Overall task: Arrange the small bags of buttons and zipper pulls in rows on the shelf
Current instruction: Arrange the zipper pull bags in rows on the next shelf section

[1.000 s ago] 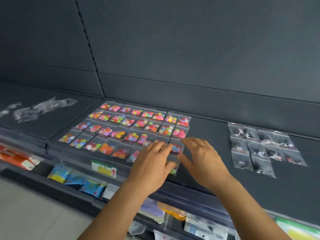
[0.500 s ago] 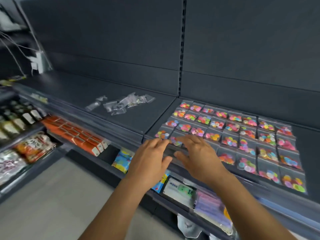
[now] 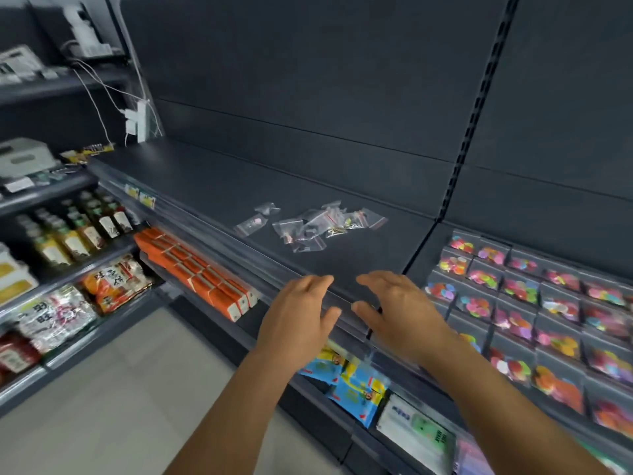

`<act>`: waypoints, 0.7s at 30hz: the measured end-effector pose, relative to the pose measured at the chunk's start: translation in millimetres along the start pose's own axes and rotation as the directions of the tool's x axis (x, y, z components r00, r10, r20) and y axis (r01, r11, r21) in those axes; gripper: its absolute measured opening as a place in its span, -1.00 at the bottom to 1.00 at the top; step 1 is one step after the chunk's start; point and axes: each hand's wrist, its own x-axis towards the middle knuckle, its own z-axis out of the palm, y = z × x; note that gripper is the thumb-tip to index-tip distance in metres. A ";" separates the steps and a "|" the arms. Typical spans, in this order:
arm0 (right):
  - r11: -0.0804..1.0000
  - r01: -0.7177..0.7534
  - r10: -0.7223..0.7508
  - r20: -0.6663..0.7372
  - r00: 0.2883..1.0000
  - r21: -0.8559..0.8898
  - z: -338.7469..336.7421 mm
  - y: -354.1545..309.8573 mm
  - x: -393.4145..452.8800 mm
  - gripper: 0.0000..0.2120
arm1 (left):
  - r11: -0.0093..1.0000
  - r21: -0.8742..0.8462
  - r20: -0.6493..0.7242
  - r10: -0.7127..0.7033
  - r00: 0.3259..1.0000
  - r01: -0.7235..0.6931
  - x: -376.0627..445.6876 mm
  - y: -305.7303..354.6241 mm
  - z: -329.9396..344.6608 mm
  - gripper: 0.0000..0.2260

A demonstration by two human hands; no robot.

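Fingers of both my hands are loose and spread, holding nothing: my left hand (image 3: 297,315) and my right hand (image 3: 399,311) hover side by side over the front edge of the shelf (image 3: 219,186), thumbs turned toward each other, neither touching a bag as far as I can tell. Beyond my fingertips, toward the middle of this shelf section and nearer its right end, lies the loose heap of clear bags (image 3: 313,225), overlapping and unsorted, with dark and brassy small parts inside that I take for zipper pulls; a few have red seal strips. To my right, past the upright divider, the colourful button bags (image 3: 534,303) already sit in neat rows from back edge to front edge of their section.

My reading is that the button rows are done and the heap is the step in hand. Next I must reach forward over the front edge, pinch one thin slippery bag free of the pile, and lay it flat to start a row.

Writing: price tags on the shelf lip are too blurred to read; snack packets (image 3: 113,281) on the lower shelves at left carry script I cannot make out
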 end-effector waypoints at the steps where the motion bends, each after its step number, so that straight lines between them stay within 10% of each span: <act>1: 1.000 0.010 -0.010 0.001 1.000 0.006 1.8 -1.4 13.6 -0.50 | 1.000 0.005 -0.002 -0.006 1.000 0.006 9.0 -6.6 -0.6 -0.52; 21: 0.974 0.226 -0.211 0.276 0.938 -0.024 39.0 20.3 159.2 -0.49 | 0.979 0.190 0.133 -0.104 0.986 0.078 133.8 -94.3 24.8 -0.55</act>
